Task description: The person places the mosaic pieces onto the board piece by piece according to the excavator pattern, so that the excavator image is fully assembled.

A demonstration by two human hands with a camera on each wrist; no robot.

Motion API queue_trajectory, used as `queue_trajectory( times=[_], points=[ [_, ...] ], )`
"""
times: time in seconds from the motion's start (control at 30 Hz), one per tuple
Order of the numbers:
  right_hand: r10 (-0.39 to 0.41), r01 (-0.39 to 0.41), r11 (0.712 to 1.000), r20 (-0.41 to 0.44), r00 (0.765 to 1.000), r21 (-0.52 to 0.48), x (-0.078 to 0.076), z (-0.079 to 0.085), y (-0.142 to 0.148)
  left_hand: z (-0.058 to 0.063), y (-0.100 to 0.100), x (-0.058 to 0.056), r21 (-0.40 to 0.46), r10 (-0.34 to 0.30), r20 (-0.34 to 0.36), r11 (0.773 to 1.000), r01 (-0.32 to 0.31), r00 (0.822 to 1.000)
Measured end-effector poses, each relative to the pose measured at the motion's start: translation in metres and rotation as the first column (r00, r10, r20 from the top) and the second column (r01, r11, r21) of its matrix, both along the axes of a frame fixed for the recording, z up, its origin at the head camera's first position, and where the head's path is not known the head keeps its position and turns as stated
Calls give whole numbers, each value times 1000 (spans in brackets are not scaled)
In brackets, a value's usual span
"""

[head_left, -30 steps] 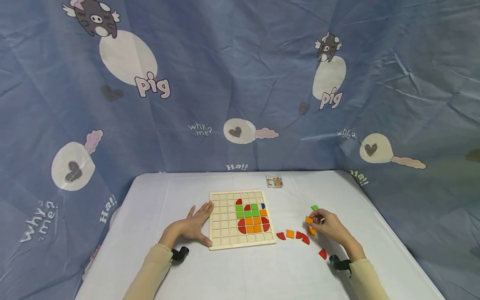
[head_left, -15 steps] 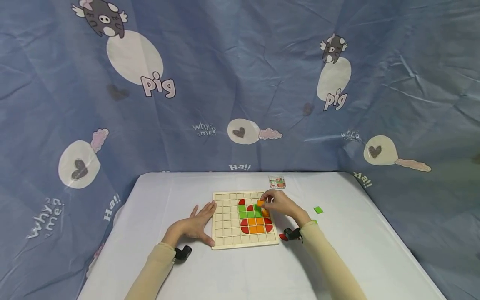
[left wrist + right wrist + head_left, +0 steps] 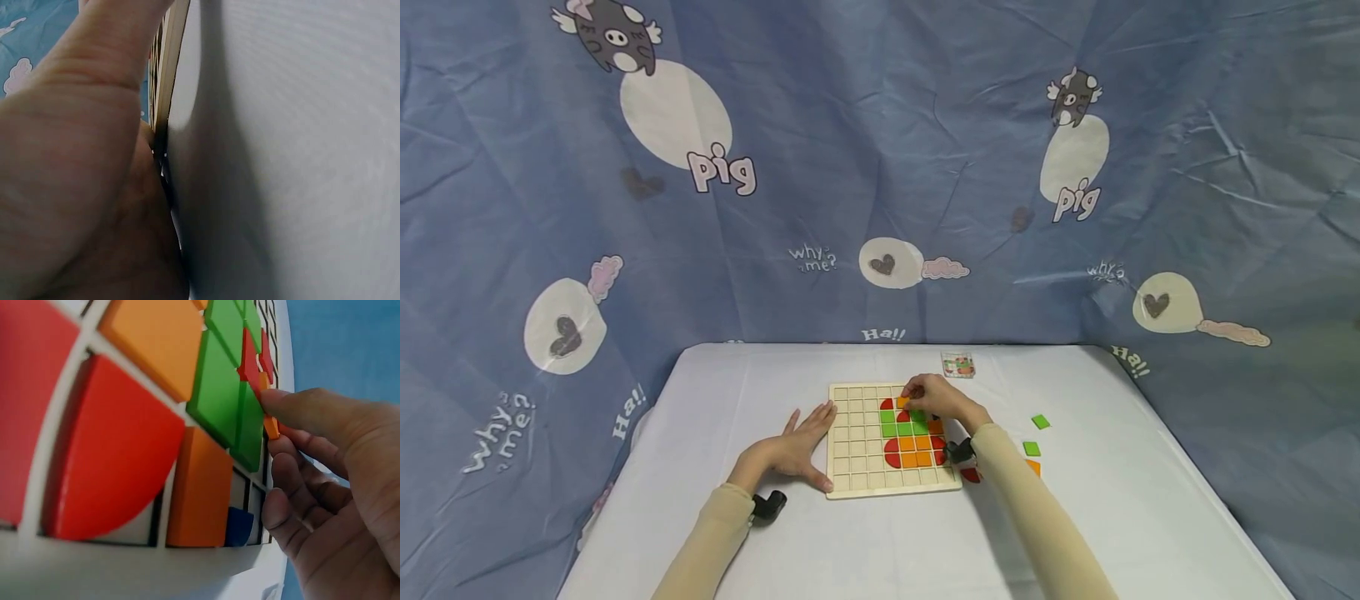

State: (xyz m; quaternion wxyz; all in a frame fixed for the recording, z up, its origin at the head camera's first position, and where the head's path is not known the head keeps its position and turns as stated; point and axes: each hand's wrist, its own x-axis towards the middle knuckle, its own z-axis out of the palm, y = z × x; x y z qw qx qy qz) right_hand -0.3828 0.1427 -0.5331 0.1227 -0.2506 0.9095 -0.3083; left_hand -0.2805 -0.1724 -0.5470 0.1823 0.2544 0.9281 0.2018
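A wooden grid board (image 3: 893, 493) lies on the table, its right half partly filled with green squares (image 3: 215, 387), orange squares and red quarter-circles (image 3: 106, 450). My left hand (image 3: 792, 454) rests spread along the board's left edge, thumb at the near corner and fingertips at the rim. Over the board's upper rows, my right hand (image 3: 943, 397) pinches an orange square tile (image 3: 902, 402) between thumb and fingers. That tile sits right by a red quarter-circle (image 3: 887, 404) in the head view. A small blue piece (image 3: 239, 528) shows in a cell near the board's right edge.
Two loose green tiles (image 3: 1041, 421) lie right of the board, with an orange tile (image 3: 1034, 467) partly hidden by the right sleeve. A red piece (image 3: 971, 475) shows beside the right forearm. Behind the board lies a small picture card (image 3: 958, 365).
My right hand has carried the orange tile from the loose pieces at the right to the board's upper rows, then further left. My left hand has stayed on the board's edge.
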Motion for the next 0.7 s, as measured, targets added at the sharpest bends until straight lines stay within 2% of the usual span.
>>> queue_trajectory(
  times=[0.3,0.47,0.57,0.7],
  points=[
    [-6,7,1000,-17,1000,6,0,1,-4,1,2,0,12,0,5,1000,0,1000],
    [-23,23,999,0,1000,-33,2,-1,-5,1,3,1,21,-2,8,1000,2,1000],
    [-18,18,999,11,1000,-48,4,1,-3,2,2,2,24,-4,11,1000,4,1000],
    [-21,20,999,-13,1000,-45,7,5,1,3,1,3,25,0,12,1000,-1,1000]
  ],
)
